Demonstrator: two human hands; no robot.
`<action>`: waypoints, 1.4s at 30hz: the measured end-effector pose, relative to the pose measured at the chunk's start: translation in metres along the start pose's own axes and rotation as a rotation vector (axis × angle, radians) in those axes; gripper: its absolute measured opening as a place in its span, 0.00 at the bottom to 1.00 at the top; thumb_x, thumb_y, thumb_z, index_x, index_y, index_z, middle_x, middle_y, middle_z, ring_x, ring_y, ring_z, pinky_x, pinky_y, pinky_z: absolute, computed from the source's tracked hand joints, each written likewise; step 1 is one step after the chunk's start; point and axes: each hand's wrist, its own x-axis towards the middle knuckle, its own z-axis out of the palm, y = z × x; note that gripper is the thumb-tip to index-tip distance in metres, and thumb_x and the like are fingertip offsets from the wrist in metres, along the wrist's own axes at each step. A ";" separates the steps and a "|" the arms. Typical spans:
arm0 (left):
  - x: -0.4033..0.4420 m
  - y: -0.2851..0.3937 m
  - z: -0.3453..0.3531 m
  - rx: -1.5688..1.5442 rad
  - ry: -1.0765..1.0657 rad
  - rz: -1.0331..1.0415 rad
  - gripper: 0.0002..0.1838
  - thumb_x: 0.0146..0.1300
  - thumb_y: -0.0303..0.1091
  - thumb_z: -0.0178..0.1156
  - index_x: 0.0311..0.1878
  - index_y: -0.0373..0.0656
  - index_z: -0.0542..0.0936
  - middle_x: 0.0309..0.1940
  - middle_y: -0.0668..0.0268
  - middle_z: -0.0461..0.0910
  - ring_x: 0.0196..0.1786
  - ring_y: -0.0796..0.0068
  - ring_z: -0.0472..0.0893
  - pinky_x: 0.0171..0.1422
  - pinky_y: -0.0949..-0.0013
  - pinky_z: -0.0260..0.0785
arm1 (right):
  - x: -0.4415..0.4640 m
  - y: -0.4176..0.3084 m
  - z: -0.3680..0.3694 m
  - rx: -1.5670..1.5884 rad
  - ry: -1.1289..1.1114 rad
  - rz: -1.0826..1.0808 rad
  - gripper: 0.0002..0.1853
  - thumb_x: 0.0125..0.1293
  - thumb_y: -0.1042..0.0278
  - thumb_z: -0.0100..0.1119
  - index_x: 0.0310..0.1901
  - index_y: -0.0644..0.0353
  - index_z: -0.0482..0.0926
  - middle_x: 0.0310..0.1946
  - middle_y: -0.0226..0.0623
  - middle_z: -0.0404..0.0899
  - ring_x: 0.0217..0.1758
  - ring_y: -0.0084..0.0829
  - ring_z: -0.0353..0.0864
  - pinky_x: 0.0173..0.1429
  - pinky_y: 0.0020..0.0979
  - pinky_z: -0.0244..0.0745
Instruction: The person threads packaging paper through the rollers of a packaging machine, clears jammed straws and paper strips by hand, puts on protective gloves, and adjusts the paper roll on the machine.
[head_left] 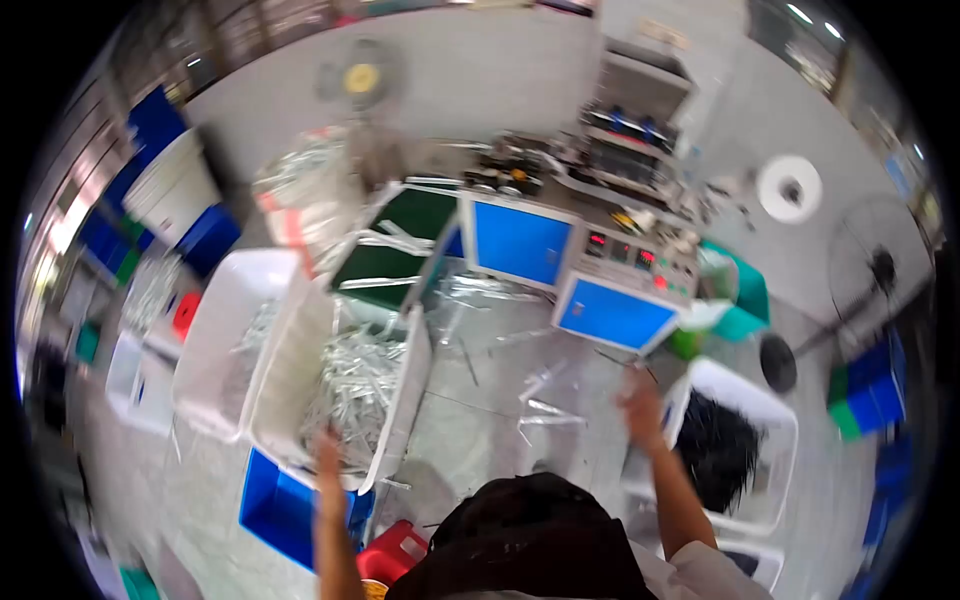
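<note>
My left hand (pixel 328 462) is smeared by motion over the near part of a large white tub (pixel 418 375). Inside the tub lies a heap of thin, clear-wrapped strips (pixel 362 385). On the other side, my right hand (pixel 640 408) is raised beside a white bin (pixel 783 440) holding a bundle of thin black strands (pixel 715 445). Its fingers are blurred too. Whether either hand holds anything, I cannot make out.
A machine with blue cabinet doors (pixel 520 243) stands ahead, beside a green conveyor belt (pixel 385 270). Loose clear strips (pixel 548 412) lie on the floor. A blue crate (pixel 275 510) and a red stool-like object (pixel 395 550) are near my left. A standing fan (pixel 880 268) is at right.
</note>
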 end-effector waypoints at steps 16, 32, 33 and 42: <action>-0.187 -0.063 0.157 -0.083 -1.350 0.159 0.19 0.47 0.35 0.60 0.42 0.38 0.72 0.29 0.58 0.76 0.33 0.67 0.77 0.36 0.69 0.68 | -0.100 0.055 0.175 0.286 -0.151 -0.122 0.21 0.54 0.54 0.49 0.46 0.59 0.69 0.35 0.44 0.76 0.38 0.43 0.74 0.42 0.37 0.68; -0.284 -0.012 0.239 0.053 -1.849 0.055 0.19 0.49 0.41 0.57 0.43 0.41 0.72 0.34 0.59 0.76 0.34 0.68 0.77 0.38 0.68 0.69 | -0.027 0.159 0.161 0.220 -0.412 -0.074 0.26 0.50 0.48 0.52 0.45 0.59 0.71 0.36 0.39 0.77 0.39 0.37 0.75 0.46 0.33 0.68; -0.285 -0.006 0.243 0.069 -1.836 0.021 0.19 0.49 0.41 0.57 0.43 0.41 0.72 0.34 0.59 0.76 0.34 0.68 0.77 0.38 0.68 0.69 | -0.018 0.168 0.157 0.211 -0.419 -0.099 0.26 0.50 0.48 0.52 0.45 0.59 0.71 0.36 0.39 0.77 0.39 0.37 0.75 0.46 0.33 0.68; -0.281 0.039 0.293 0.104 -1.750 -0.021 0.19 0.50 0.42 0.56 0.44 0.43 0.72 0.36 0.60 0.76 0.36 0.68 0.77 0.41 0.68 0.68 | 0.002 0.266 0.124 0.159 -0.463 0.065 0.22 0.52 0.46 0.48 0.40 0.55 0.76 0.38 0.41 0.76 0.43 0.40 0.73 0.48 0.33 0.66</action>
